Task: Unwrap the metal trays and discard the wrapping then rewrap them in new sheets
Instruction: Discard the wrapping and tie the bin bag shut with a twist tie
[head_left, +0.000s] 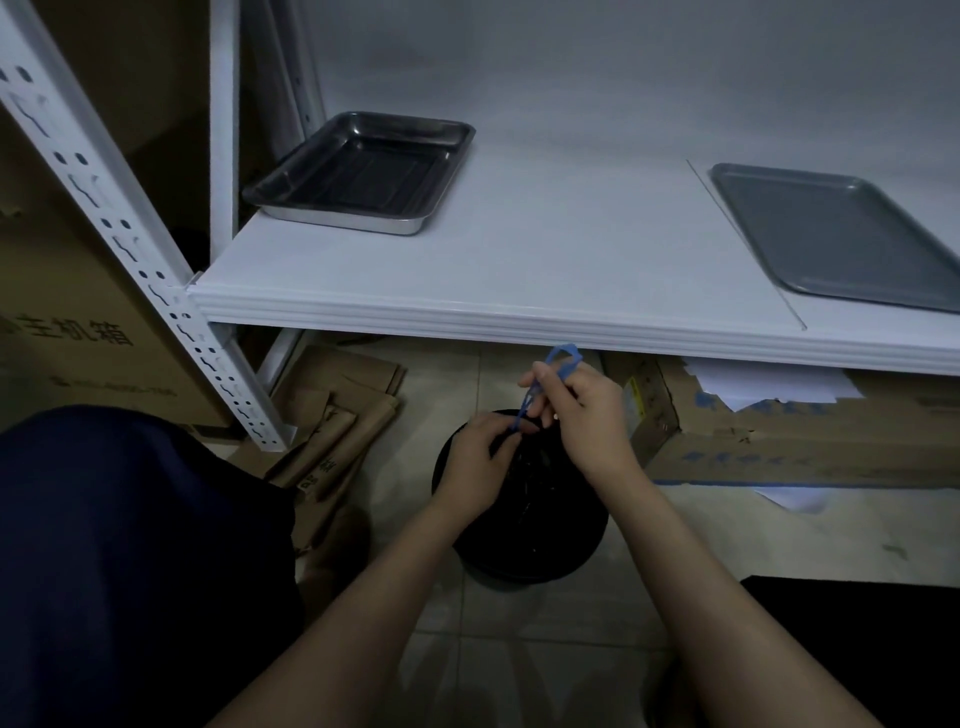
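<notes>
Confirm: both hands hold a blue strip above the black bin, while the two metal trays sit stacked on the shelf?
Not stacked: the head view shows the deep tray at the left of the shelf and the flat tray at its right, apart. Rest holds.

Above the black bin at 6 o'clock, the left hand and right hand pinch a blue band. On the white shelf: deep metal tray at 11 o'clock, flat tray at 2.
</notes>
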